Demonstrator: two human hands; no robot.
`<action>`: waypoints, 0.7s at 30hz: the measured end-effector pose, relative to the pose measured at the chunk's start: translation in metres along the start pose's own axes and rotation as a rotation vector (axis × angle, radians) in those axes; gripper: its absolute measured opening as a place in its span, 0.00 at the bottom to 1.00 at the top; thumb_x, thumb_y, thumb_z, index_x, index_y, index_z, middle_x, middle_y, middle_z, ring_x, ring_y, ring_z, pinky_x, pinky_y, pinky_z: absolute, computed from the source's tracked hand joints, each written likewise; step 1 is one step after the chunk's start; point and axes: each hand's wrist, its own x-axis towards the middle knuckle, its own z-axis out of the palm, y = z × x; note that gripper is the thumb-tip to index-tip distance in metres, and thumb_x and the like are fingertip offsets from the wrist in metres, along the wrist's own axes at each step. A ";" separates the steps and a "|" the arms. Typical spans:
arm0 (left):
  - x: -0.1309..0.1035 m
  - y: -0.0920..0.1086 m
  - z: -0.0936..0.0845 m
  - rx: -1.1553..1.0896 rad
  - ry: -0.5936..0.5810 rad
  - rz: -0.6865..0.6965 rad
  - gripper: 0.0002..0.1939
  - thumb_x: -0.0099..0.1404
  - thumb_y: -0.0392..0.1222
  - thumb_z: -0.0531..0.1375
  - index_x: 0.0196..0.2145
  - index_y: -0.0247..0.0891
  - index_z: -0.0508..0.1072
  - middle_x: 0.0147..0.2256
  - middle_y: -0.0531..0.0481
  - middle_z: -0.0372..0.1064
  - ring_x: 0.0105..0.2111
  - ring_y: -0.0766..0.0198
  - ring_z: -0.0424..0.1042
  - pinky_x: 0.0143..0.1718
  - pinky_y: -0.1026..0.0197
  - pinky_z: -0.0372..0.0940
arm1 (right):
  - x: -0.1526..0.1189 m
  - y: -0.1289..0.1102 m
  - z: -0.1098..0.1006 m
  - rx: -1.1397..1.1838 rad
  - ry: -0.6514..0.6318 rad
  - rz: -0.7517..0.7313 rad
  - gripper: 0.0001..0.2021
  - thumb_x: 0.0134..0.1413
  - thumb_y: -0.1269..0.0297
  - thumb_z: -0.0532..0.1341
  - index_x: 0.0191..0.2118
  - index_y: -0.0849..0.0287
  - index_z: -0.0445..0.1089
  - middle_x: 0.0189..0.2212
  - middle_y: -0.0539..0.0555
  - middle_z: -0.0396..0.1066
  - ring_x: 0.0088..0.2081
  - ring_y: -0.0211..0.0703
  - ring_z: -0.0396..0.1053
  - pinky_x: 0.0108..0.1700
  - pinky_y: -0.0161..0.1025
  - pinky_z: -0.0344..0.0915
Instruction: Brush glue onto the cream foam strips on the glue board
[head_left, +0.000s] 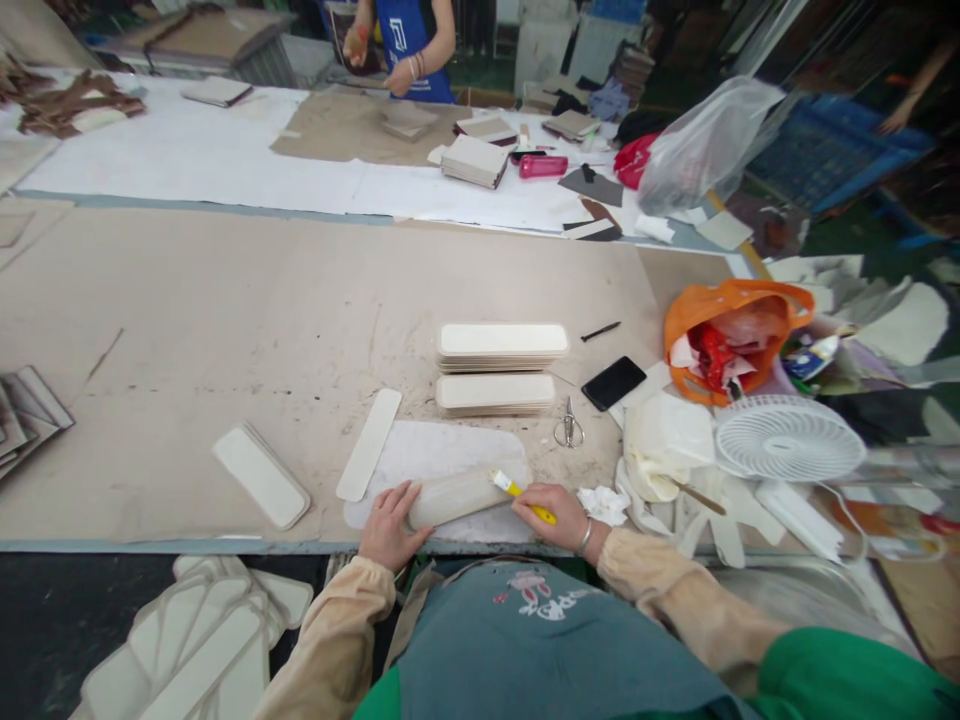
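Observation:
In the head view, a long beige strip with rounded ends (457, 497) lies slightly slanted on a pale sheet (450, 440) near the table's front edge. My left hand (391, 525) rests on the strip's left end, thumb and fingers apart, pressing it flat. My right hand (556, 515) is closed around the yellow handle of a small brush (517, 488). The brush's white bristles touch the strip near its right end. Left of it, a cream rounded strip (370, 445) lies partly over the pale sheet.
Two stacks of cream strips (502, 340) stand beyond the sheet, near scissors (569, 425) and a phone (613, 383). A white tub (667, 440), a fan (787, 438) and an orange bag (682, 330) crowd the right. Another person (412, 50) works across the table.

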 end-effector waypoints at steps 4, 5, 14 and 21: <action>0.000 0.000 -0.001 -0.011 -0.003 0.008 0.34 0.51 0.51 0.61 0.55 0.37 0.61 0.53 0.41 0.59 0.51 0.50 0.58 0.52 0.49 0.57 | -0.014 0.002 -0.010 -0.030 0.064 0.057 0.11 0.57 0.64 0.53 0.30 0.59 0.72 0.25 0.54 0.70 0.29 0.39 0.67 0.33 0.34 0.60; 0.000 0.000 -0.001 -0.013 -0.004 0.013 0.34 0.51 0.51 0.61 0.55 0.37 0.61 0.53 0.41 0.59 0.51 0.50 0.58 0.53 0.49 0.57 | -0.013 -0.001 -0.006 -0.027 0.066 0.041 0.12 0.57 0.64 0.53 0.29 0.59 0.72 0.24 0.54 0.70 0.29 0.39 0.67 0.33 0.34 0.60; 0.002 -0.001 0.000 0.032 -0.023 0.049 0.34 0.52 0.52 0.60 0.55 0.37 0.60 0.53 0.39 0.59 0.51 0.50 0.59 0.52 0.48 0.57 | 0.003 -0.017 0.033 -0.002 -0.069 -0.167 0.11 0.56 0.64 0.54 0.29 0.57 0.72 0.24 0.51 0.70 0.28 0.37 0.66 0.31 0.32 0.60; 0.001 0.001 -0.002 0.011 0.002 0.047 0.33 0.52 0.51 0.60 0.54 0.35 0.62 0.52 0.39 0.60 0.51 0.51 0.60 0.52 0.49 0.57 | -0.033 0.012 -0.018 -0.049 0.058 0.048 0.11 0.57 0.64 0.54 0.28 0.58 0.72 0.23 0.53 0.70 0.27 0.38 0.67 0.31 0.33 0.60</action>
